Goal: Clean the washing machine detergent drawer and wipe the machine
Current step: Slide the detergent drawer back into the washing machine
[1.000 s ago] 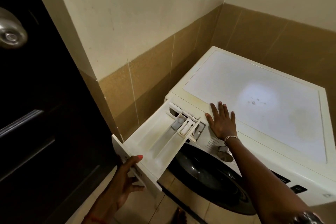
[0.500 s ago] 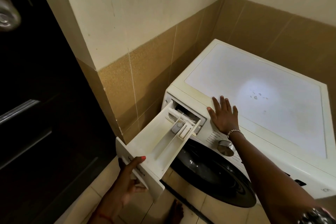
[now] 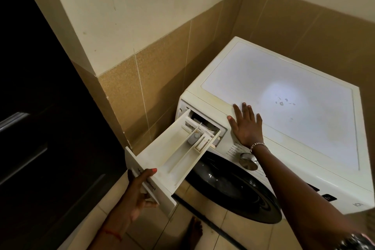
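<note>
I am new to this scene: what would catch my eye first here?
The long white plastic detergent drawer juts far out of the white front-loading washing machine, at centre left, its yellowed compartments open to view. The left hand holds its front panel, while the right hand lies flat on the machine's top front edge. Below them sits the round dark glass door.
</note>
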Demonstrator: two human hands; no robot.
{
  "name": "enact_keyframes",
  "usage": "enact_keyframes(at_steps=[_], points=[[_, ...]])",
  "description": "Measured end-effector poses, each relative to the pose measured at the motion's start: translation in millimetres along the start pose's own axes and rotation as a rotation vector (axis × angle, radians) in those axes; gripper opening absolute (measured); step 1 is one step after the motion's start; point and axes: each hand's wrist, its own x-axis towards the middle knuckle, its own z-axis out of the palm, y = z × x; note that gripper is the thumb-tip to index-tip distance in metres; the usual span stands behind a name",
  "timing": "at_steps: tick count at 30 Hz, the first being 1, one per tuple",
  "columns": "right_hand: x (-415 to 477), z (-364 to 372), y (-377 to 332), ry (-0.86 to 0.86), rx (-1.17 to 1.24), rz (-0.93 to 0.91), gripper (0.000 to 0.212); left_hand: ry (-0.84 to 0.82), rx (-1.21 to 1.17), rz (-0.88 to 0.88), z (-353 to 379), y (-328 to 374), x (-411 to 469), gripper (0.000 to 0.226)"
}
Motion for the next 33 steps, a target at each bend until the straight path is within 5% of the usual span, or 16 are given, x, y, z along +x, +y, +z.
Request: enact_keyframes(at_steps=[3,19,26,33], points=[[0,0,0,0.008,0.003,0.001,0.073,-0.001,-0.02,0.012,-2,3,1,0.12],[0,3,-1,0.043,0.011,0.01,0.088,-0.018,-0.109,-0.042,17,3,17,0.112],[1,5,-1,0.049,-0.016,0.01,0.085,0.021,-0.112,-0.04,14,8,25,0.091],[1,5,-1,0.061,0.0,0.005,0.084,0.063,-0.071,-0.018,11,5,30,0.13]])
